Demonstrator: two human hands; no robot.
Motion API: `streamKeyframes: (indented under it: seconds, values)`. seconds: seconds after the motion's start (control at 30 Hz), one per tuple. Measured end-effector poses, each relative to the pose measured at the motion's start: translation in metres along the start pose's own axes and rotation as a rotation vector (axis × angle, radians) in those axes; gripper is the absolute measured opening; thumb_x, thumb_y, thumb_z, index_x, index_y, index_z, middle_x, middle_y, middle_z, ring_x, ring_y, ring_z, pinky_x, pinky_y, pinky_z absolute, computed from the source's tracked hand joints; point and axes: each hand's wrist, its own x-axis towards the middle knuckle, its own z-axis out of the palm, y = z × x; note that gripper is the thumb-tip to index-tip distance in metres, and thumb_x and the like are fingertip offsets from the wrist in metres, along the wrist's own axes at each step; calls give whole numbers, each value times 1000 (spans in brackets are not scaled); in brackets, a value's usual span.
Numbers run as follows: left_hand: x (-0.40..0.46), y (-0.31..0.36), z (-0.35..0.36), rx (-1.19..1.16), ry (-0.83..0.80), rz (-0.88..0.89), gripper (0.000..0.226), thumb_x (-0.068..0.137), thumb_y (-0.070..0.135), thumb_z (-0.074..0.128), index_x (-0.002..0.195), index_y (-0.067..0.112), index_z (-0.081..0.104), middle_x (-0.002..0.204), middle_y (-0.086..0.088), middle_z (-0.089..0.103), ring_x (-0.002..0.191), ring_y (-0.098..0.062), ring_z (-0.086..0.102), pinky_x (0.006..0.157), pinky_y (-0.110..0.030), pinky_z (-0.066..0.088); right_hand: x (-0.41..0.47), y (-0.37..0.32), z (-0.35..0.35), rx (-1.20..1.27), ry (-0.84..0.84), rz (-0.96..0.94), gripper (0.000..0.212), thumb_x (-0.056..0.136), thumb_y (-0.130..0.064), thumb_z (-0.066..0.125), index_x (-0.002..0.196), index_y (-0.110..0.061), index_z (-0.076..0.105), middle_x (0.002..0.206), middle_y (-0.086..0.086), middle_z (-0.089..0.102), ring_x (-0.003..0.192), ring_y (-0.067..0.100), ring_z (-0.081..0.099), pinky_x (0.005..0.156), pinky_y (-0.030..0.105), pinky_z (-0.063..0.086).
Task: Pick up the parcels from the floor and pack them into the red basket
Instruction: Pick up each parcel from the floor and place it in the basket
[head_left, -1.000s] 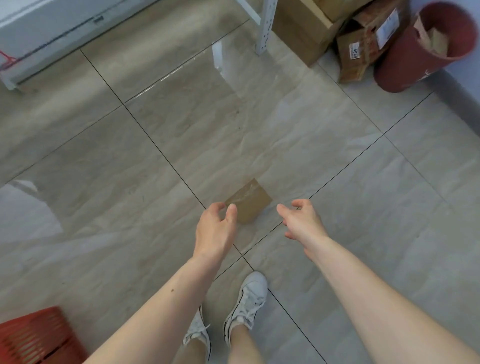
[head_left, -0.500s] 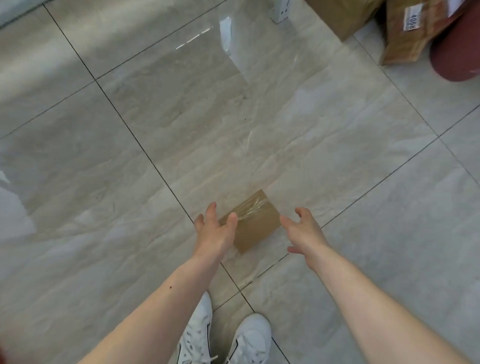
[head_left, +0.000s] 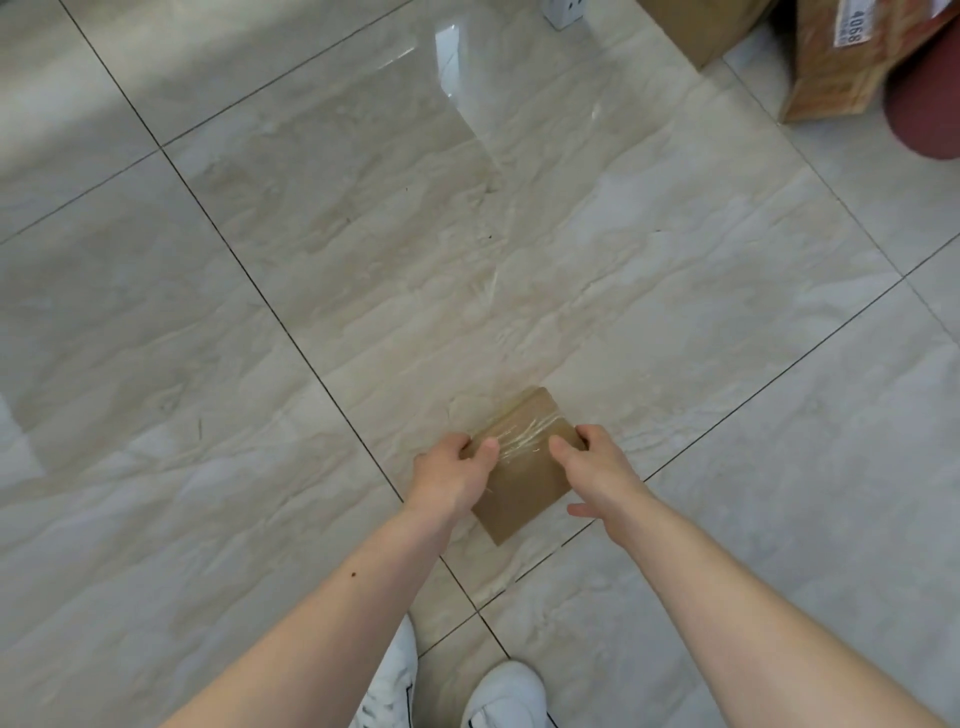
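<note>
A small flat brown parcel (head_left: 524, 486) with a strip of clear tape across it lies on the glossy tiled floor, just ahead of my feet. My left hand (head_left: 454, 480) grips its left edge, thumb on top. My right hand (head_left: 597, 470) grips its right edge, thumb on top and fingers curled round the far corner. The parcel looks to be resting on the floor or barely off it; I cannot tell which. The red basket is out of view.
Cardboard boxes (head_left: 841, 62) stand at the far right, one with a white label. A dark red round bin (head_left: 924, 114) sits beside them. A white shelf leg (head_left: 566, 13) stands at the top. My white shoes (head_left: 504, 696) are at the bottom.
Both hands have closed in from either side and taken hold of the parcel. The view has dropped closer to the floor, and the red basket has left the frame.
</note>
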Motion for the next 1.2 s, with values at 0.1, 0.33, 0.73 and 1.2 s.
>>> streamKeyframes:
  seconds: [0.1,0.33,0.73,1.2]
  values:
    - [-42,18,-11,-69,77,50,44,90,48,59,126,23,59,136,-7,46,107,-26,58,106,-41,46,-43,-17,-11,35,44,-32,52,94,-44,54,137,-18,41,123,1,53,106,22,55,86,43,55]
    - [-156,72,-58,-247,257,132,12,82,40,60,80,31,68,116,-24,61,70,-29,60,82,-38,55,-162,-82,-30,222,199,-156,73,74,-69,65,124,-21,42,128,1,52,107,22,56,91,41,49]
    - [-302,113,-141,-373,210,162,89,45,54,76,126,33,44,123,-3,48,104,-19,60,93,-45,55,-301,-139,-37,166,300,-355,65,72,-53,73,113,-23,33,121,0,36,117,30,47,88,38,43]
    - [-380,15,-198,-646,120,198,55,73,37,82,115,18,52,107,1,64,87,-18,63,85,-42,52,-384,-106,29,138,-37,-448,78,50,-62,74,120,-38,49,129,7,56,109,25,62,94,52,54]
